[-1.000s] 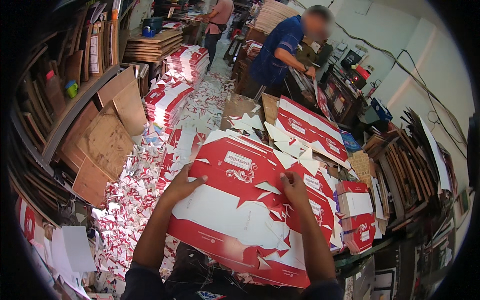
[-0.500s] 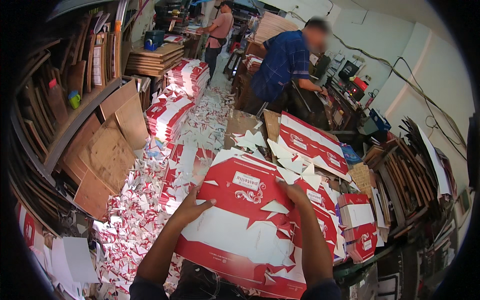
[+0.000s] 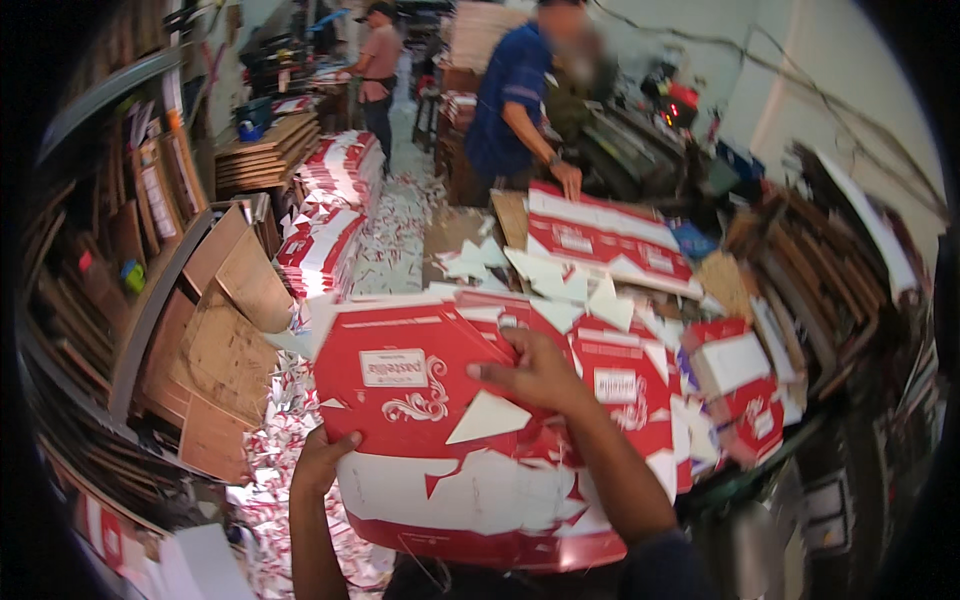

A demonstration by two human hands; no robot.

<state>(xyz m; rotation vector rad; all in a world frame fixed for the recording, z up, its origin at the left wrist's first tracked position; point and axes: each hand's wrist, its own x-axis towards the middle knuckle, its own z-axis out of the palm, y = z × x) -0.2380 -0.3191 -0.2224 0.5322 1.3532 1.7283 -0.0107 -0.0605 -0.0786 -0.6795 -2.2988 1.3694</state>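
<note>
A stack of flat red-and-white printed cardboard sheets with cut corners is tilted in front of my body. My left hand grips its left edge, thumb on top and fingers hidden beneath. Over the right edge, my right hand is bent with its thumb on the red surface; its other fingertips are partly hidden, so its hold is unclear. A pale triangular offcut lies on the sheets below my right thumb. Beside my right forearm rests another pile of the printed sheets.
Offcuts litter the floor at the left. Bundled sheets stand beyond them. Boards lean at the left. A co-worker in blue has a hand by a far stack; another person stands at the back.
The held stack has shifted left in view. My right hand has moved inward over its surface. The co-worker's hand now reaches down to the far stack. The whole view has turned slightly.
</note>
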